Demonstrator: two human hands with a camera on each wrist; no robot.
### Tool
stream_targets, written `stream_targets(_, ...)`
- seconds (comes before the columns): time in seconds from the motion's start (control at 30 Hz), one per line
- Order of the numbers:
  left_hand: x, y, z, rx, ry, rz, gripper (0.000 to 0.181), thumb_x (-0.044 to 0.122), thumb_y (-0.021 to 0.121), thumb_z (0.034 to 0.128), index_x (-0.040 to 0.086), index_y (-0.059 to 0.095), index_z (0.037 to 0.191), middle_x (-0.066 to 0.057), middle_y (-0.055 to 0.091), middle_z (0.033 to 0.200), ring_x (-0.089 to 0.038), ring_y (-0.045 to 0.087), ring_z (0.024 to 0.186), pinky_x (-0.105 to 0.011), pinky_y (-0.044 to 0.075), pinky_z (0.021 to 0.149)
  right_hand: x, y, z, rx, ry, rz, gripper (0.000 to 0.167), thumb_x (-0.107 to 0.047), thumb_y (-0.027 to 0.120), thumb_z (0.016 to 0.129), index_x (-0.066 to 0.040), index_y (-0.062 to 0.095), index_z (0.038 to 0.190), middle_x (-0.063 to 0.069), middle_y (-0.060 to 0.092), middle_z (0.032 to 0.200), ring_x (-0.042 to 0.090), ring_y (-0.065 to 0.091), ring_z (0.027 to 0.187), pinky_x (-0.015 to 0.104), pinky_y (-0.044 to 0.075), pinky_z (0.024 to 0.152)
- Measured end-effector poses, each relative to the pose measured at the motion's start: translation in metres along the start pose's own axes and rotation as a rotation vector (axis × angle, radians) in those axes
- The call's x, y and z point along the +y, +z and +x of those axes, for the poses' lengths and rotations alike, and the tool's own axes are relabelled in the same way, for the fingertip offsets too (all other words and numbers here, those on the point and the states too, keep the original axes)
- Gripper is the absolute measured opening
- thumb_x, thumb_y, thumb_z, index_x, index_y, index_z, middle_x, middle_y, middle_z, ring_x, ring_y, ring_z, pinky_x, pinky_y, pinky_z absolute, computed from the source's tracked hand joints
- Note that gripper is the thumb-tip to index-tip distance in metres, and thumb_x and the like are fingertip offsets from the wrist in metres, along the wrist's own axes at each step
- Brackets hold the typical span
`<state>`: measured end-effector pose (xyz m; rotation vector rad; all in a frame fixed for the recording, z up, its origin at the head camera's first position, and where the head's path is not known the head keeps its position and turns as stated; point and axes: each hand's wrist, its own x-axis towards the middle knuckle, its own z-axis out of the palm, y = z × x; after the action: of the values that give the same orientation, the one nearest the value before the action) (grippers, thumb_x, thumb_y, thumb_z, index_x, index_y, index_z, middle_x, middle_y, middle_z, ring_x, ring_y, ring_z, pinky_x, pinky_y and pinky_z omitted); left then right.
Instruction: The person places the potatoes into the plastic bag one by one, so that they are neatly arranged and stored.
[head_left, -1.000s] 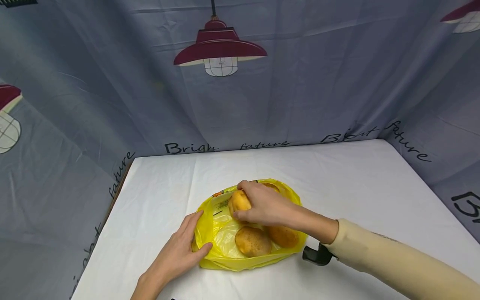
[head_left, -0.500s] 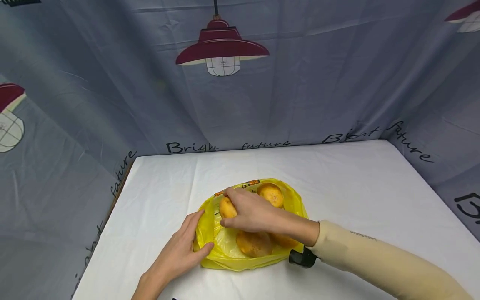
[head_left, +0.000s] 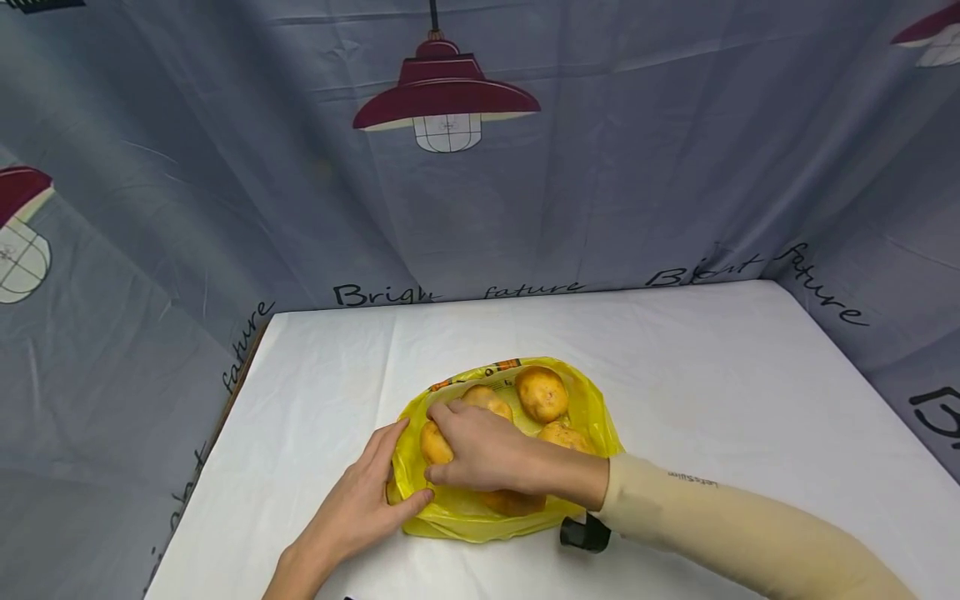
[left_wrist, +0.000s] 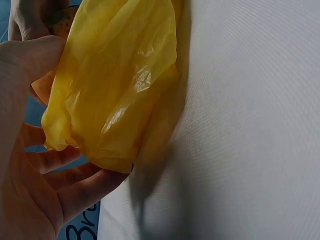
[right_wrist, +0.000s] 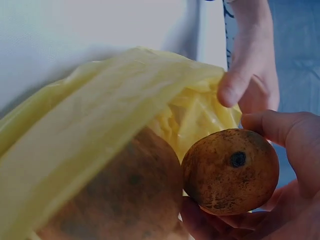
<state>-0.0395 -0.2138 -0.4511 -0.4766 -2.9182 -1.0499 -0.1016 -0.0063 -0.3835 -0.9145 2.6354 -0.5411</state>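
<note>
On the white table lies a yellow plastic bag [head_left: 450,527], its mouth spread open. In the head view my right hand [head_left: 487,450] is inside the mouth, gripping a potato [head_left: 435,444] at the bag's left end. The right wrist view shows that potato [right_wrist: 232,170], with a dark spot, between thumb and fingers. Other potatoes [head_left: 542,393] lie in the bag, partly covered by my right hand and forearm. My left hand [head_left: 360,496] cups the bag's left end, thumb over the rim. In the left wrist view its fingers curve against the outside of the yellow plastic [left_wrist: 115,75].
White cloth covers the table [head_left: 712,375] around the bag. A grey-blue curtain [head_left: 637,167] printed with red lamps and lettering stands behind and at both sides. Below my right wrist sits a black camera mount [head_left: 585,533], close to the bag's near right edge.
My right hand has moved left and nearer with the potato, toward my left hand. More potatoes at the bag's back and right are now uncovered. My left hand has stayed put.
</note>
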Motion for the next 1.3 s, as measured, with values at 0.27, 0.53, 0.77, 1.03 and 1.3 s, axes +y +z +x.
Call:
stream_targets(0.27,-0.001,-0.002,-0.002,-0.010,0.002,-0.017,0.098,0.059,0.076,0.0824,0.016,0.031,0.158,0.010,0.038,0.152,-0.013,0.057,0.118,-0.043,0.049,0.099,-0.003,0.014,0.005,-0.004,0.002,-0.016,0.063,-0.046,0.078,0.084,-0.010,0.054,0.131,0.005,0.062,0.109,0.015,0.058,0.085,0.033,0.052,0.073)
stream_targets(0.53,-0.001,-0.003,-0.003,-0.023,-0.014,-0.017,0.104,0.066,0.075,0.0788,0.015,0.031,0.158,0.009,0.037,0.152,-0.013,0.057,0.117,-0.044,0.049,0.099,-0.006,0.023,0.007,-0.028,0.016,-0.045,0.068,-0.049,0.077,0.084,-0.008,0.054,0.133,0.008,0.062,0.108,0.016,0.058,0.086,0.033,0.053,0.073)
stream_targets(0.77,-0.001,-0.002,-0.003,-0.009,0.003,0.016,0.105,0.064,0.078,0.0774,0.013,0.033,0.157,0.006,0.040,0.151,-0.016,0.058,0.116,-0.044,0.050,0.095,-0.008,0.029,0.009,-0.036,0.016,-0.065,0.066,-0.050,0.076,0.084,-0.008,0.054,0.131,0.007,0.063,0.105,0.017,0.061,0.086,0.033,0.052,0.071)
stream_targets(1.03,0.000,-0.001,-0.003,-0.022,-0.006,0.032,0.105,0.070,0.074,0.0768,0.016,0.033,0.157,0.008,0.039,0.152,-0.016,0.056,0.120,-0.045,0.049,0.097,-0.007,0.032,0.009,-0.075,0.039,-0.051,0.070,-0.054,0.073,0.086,-0.009,0.052,0.135,0.008,0.063,0.113,0.017,0.062,0.089,0.034,0.053,0.073)
stream_targets(1.3,0.000,-0.001,-0.004,-0.030,-0.018,0.050,0.109,0.072,0.075,0.0741,0.015,0.033,0.157,0.006,0.039,0.152,-0.021,0.056,0.123,-0.047,0.049,0.096,-0.008,0.040,0.008,-0.097,0.059,-0.070,0.082,-0.062,0.068,0.087,-0.007,0.047,0.144,0.012,0.061,0.125,0.022,0.065,0.097,0.038,0.055,0.079)
